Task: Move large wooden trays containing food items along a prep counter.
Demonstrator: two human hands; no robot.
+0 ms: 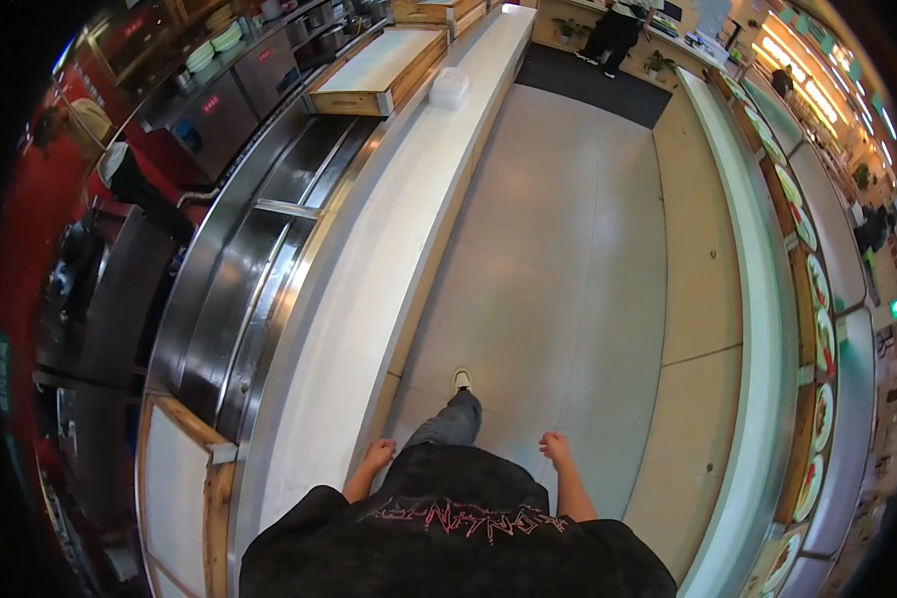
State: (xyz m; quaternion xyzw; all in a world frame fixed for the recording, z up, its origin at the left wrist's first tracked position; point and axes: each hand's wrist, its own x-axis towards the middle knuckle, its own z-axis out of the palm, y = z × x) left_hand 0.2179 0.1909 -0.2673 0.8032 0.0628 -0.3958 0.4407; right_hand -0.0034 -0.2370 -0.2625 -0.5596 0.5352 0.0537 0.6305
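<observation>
My left hand (380, 453) hangs beside the long white counter (359, 291), its fingers curled in and nothing seen in them. On the other side of my body, my right hand (555, 445) is held out over the grey floor (542, 247), fingers also bent inward and apparently bare. One of my legs in grey trousers (448, 424) is stretched forward, with a light shoe (462, 379) on the floor. Farther along the white counter stands a translucent plastic container (449, 88).
Stainless steel basins (232, 291) run left of the counter, with wood-framed white boxes (385, 63) beyond. Plates of food (821, 415) line the right-hand counter (762, 314). A person (619, 34) stands by the dark mat (590, 84); another person (131, 168) is in the kitchen at left.
</observation>
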